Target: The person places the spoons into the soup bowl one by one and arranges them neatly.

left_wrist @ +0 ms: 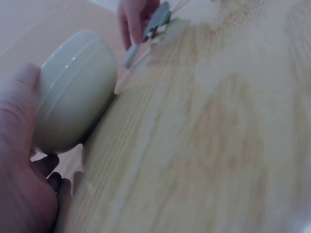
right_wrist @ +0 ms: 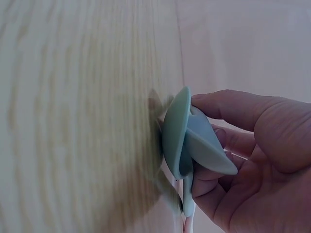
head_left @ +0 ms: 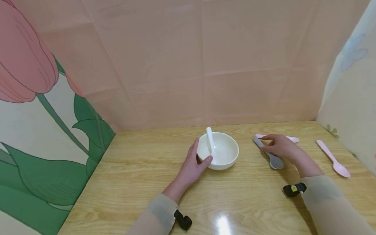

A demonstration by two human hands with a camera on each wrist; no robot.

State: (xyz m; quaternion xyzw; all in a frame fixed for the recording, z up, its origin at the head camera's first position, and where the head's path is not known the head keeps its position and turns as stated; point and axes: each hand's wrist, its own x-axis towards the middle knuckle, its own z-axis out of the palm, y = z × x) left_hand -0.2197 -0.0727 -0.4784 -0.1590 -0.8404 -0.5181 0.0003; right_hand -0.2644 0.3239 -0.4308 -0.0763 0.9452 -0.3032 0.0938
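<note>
A white bowl point(head_left: 224, 151) stands on the table, and a white spoon point(head_left: 210, 138) leans inside it with its handle over the far rim. My left hand point(head_left: 191, 166) holds the bowl's left side, thumb at the near rim and fingers round the outside. To the right, my right hand point(head_left: 280, 147) pinches a grey spoon point(head_left: 275, 161) by its handle. In the right wrist view a second spoon bowl point(right_wrist: 176, 136), greenish, lies against the grey one; how the two handles sit is hidden by the fingers.
Behind the right hand a pink spoon point(head_left: 293, 139) lies partly covered. Another pink spoon point(head_left: 332, 158) lies at the table's right side. A plain pinkish backdrop point(head_left: 205, 65) rises at the wooden table's point(head_left: 141, 169) back edge, with a tulip-printed sheet point(head_left: 58, 130) on the left.
</note>
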